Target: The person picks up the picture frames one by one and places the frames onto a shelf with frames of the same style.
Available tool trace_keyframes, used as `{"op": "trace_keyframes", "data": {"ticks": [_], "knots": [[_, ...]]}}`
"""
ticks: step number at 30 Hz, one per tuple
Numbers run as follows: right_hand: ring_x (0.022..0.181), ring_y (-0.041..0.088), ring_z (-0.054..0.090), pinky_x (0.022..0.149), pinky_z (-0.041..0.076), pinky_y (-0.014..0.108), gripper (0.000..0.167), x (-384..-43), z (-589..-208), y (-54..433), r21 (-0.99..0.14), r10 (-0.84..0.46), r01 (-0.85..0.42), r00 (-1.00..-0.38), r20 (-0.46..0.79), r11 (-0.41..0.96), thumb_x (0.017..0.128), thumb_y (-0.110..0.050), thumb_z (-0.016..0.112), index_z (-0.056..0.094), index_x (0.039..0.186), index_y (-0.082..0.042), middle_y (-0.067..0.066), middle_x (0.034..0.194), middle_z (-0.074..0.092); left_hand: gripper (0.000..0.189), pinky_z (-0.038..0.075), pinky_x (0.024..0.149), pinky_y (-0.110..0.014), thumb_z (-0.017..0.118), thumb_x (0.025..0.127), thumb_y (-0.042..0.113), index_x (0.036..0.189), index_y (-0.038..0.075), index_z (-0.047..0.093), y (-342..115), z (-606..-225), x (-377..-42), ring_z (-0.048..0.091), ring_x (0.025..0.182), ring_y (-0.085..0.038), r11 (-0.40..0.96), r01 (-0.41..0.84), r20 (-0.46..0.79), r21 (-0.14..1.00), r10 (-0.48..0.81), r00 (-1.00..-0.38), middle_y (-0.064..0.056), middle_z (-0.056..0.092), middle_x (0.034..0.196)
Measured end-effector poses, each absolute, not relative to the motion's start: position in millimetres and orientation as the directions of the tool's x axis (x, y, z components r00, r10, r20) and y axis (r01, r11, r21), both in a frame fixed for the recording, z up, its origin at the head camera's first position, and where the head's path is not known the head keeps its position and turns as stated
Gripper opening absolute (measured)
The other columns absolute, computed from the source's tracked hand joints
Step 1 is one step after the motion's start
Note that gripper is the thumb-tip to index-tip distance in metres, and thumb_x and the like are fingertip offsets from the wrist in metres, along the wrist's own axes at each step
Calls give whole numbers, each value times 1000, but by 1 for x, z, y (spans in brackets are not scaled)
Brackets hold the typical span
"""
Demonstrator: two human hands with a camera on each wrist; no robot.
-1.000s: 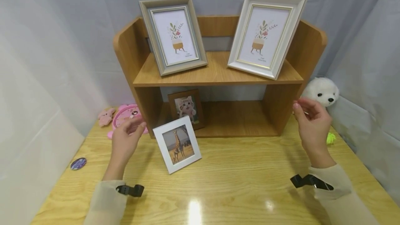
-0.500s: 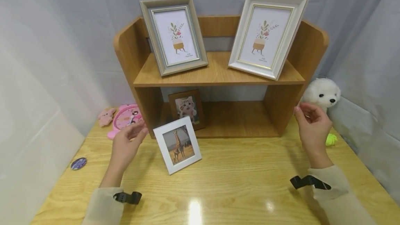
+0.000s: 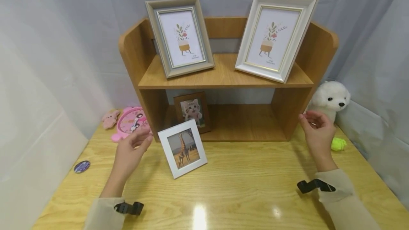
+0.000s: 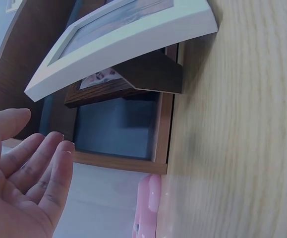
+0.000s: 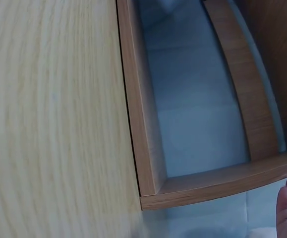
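Observation:
My left hand (image 3: 131, 153) hovers left of a white picture frame (image 3: 164, 144) with a giraffe photo, apart from it, its fingers loosely bent and holding nothing. The left wrist view shows the palm (image 4: 19, 198) and fingers below that tilted frame, which stands on a back prop (image 4: 155, 73). By the right side of a wooden shelf (image 3: 252, 87), my right hand (image 3: 318, 139) hangs in the air with nothing in it. Only its fingertips (image 5: 284, 203) enter the right wrist view, near the shelf's side panel. A brown frame (image 3: 204, 113) with a kitten photo stands in the lower compartment, partly hidden.
On the upper shelf lean a beige-grey frame (image 3: 161, 42) and a larger white frame (image 3: 244, 42). A pink clock (image 3: 127, 121), a small pink toy (image 3: 110, 119) and a purple disc (image 3: 82, 166) lie left. A white plush dog (image 3: 329, 98) and a neon-yellow item (image 3: 338, 144) are right.
Both hands have sunk slightly, the left uncovering more of the pink clock. The whole scene has shifted a little to the right in the head view. The frames have not been moved.

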State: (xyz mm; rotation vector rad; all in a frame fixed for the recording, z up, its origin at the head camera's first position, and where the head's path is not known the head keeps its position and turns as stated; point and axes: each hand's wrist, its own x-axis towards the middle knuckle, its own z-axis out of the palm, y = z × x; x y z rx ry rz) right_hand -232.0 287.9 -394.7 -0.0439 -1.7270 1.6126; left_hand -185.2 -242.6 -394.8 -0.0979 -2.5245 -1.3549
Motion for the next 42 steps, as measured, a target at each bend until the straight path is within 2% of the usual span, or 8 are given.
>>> {"op": "trace_keyframes", "data": {"ticks": [5,16,23,32,38,42], "knots": [[79,7,63,71,52,11,27,-235,-399,289,-871,505,-444,-714,485,208,82,5,75,62,105,12,-2,87,66,46,50,82,-12,62,99,34,130,1,60,-241,-400,-183,64,106,-25,549,195,252,813,-28,-967,-13,67,121],[81,5,62,72,52,11,27,-236,-396,285,-883,497,-378,-730,469,279,83,3,75,62,105,11,-5,88,64,41,55,83,-21,69,95,21,128,-2,61,-236,-410,-175,67,101,-19,548,265,286,793,50,-957,-12,69,116],[77,3,61,70,51,9,22,-228,-390,278,-875,470,-386,-739,483,293,83,7,72,60,100,15,-7,84,64,44,55,85,-24,70,94,21,130,-2,58,-230,-412,-168,66,104,-27,514,221,221,829,61,-973,-15,68,117],[79,4,62,71,51,10,21,-244,-413,293,-874,469,-379,-739,484,304,83,5,74,64,101,7,-8,88,64,45,53,88,-21,70,94,21,131,-2,58,-227,-419,-164,64,108,-29,453,166,158,876,55,-986,-18,67,120],[79,3,62,72,52,10,23,-246,-414,294,-877,471,-363,-743,476,314,82,5,75,62,101,10,-11,86,64,46,52,88,-19,70,94,23,131,0,58,-224,-421,-164,64,110,-27,425,135,124,895,54,-991,-17,66,122],[78,3,61,71,51,10,25,-242,-407,291,-872,455,-374,-747,485,315,83,7,73,60,103,15,-10,85,64,48,53,89,-21,72,92,24,131,-1,58,-221,-421,-168,65,109,-28,408,113,97,906,60,-993,-18,66,122]]}}
